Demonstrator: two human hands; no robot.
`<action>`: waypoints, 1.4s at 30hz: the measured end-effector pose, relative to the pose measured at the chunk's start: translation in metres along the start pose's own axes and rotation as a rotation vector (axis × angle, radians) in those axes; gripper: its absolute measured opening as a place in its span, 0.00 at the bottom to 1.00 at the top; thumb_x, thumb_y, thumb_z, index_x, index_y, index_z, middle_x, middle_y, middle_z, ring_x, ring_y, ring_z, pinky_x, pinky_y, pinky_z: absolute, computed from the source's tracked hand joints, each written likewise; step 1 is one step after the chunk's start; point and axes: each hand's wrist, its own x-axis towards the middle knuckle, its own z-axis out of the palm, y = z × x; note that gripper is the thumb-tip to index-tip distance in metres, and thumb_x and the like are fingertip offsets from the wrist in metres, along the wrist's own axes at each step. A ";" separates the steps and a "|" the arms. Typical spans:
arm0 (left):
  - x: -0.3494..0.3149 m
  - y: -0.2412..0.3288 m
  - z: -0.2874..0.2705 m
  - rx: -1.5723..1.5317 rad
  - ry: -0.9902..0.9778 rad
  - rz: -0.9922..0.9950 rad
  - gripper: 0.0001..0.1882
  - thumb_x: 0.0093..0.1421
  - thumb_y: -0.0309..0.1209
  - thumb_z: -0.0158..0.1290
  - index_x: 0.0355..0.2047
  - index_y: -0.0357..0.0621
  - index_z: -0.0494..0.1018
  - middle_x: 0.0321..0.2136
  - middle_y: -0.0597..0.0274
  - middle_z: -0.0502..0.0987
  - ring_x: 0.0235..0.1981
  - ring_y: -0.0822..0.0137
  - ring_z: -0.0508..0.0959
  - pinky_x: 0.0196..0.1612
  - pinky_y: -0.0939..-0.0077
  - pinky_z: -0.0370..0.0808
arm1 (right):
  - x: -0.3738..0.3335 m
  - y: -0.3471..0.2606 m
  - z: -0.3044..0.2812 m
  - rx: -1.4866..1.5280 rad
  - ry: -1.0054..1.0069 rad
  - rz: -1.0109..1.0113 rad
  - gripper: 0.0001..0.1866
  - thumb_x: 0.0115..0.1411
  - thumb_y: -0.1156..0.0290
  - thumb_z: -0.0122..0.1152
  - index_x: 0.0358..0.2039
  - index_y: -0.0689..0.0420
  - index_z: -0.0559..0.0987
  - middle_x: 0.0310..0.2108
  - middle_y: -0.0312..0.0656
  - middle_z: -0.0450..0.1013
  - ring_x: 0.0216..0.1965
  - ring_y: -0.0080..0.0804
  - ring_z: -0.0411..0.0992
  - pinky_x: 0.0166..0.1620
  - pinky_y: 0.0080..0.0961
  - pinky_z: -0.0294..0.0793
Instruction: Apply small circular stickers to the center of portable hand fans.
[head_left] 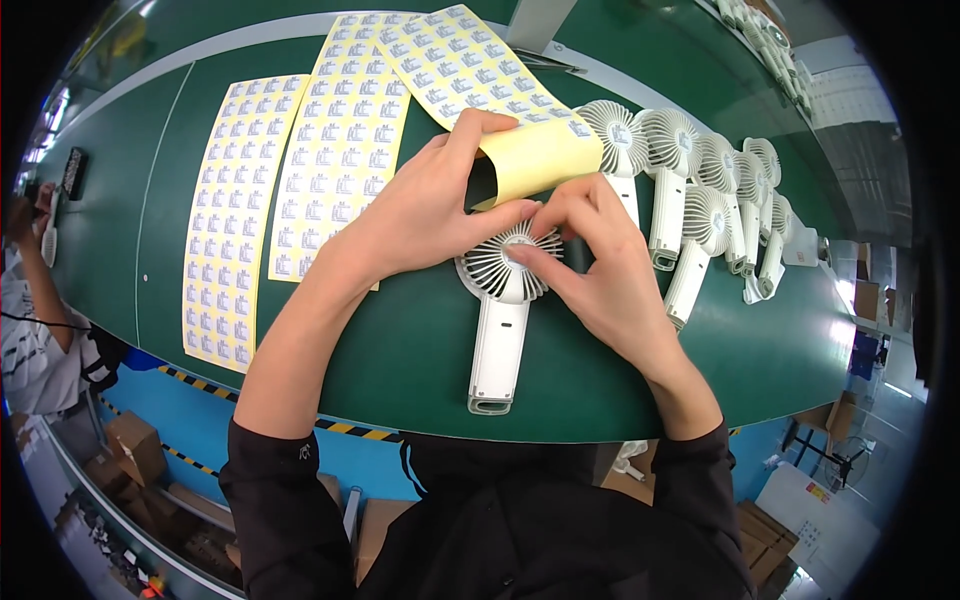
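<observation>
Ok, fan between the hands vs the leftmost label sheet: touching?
Apart. In the head view, the middle label sheet and bare green tabletop lie between the fan and the leftmost label sheet.

The right hand (608, 252) hides part of the white fan (498, 340) beneath it, print on the label sheets (335, 165) beside the left hand (420, 210) is too small to tell, and a person (40, 320) far left of it is cut off.

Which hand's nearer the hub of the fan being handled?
Right. The right hand has its thumb at the hub; the left hand is farther, thumb by the upper edge of the grille.
</observation>
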 end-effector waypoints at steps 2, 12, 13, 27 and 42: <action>0.001 0.001 -0.002 -0.038 -0.019 -0.038 0.35 0.62 0.35 0.67 0.64 0.41 0.62 0.58 0.47 0.75 0.61 0.51 0.77 0.61 0.62 0.73 | 0.003 0.001 0.002 0.036 0.020 0.120 0.14 0.61 0.71 0.72 0.43 0.59 0.76 0.36 0.41 0.73 0.33 0.32 0.75 0.37 0.28 0.75; 0.003 0.003 -0.007 -0.241 0.264 -0.043 0.31 0.66 0.38 0.64 0.62 0.38 0.63 0.53 0.46 0.77 0.55 0.57 0.78 0.59 0.65 0.73 | -0.039 -0.047 0.011 -0.479 -0.077 -0.017 0.30 0.53 0.44 0.77 0.28 0.57 0.72 0.21 0.42 0.73 0.20 0.43 0.73 0.26 0.37 0.72; 0.006 0.002 -0.007 -0.267 0.335 -0.057 0.31 0.66 0.41 0.63 0.61 0.38 0.64 0.52 0.45 0.77 0.54 0.56 0.78 0.58 0.66 0.73 | -0.041 -0.046 0.014 -0.440 -0.185 0.054 0.31 0.52 0.42 0.76 0.27 0.57 0.72 0.20 0.44 0.73 0.20 0.46 0.74 0.26 0.38 0.72; 0.010 -0.003 -0.016 -0.348 0.721 -0.104 0.19 0.74 0.38 0.53 0.57 0.37 0.69 0.52 0.50 0.75 0.53 0.63 0.77 0.57 0.70 0.72 | 0.075 0.053 -0.124 0.679 0.013 0.629 0.16 0.69 0.62 0.61 0.47 0.60 0.71 0.24 0.36 0.71 0.15 0.22 0.67 0.19 0.22 0.64; 0.008 -0.006 -0.012 -0.256 0.633 -0.144 0.18 0.73 0.36 0.54 0.57 0.38 0.69 0.52 0.49 0.76 0.54 0.61 0.77 0.56 0.67 0.73 | 0.183 0.085 -0.130 0.606 0.652 0.279 0.23 0.69 0.69 0.61 0.58 0.69 0.68 0.47 0.53 0.77 0.36 0.34 0.82 0.43 0.29 0.81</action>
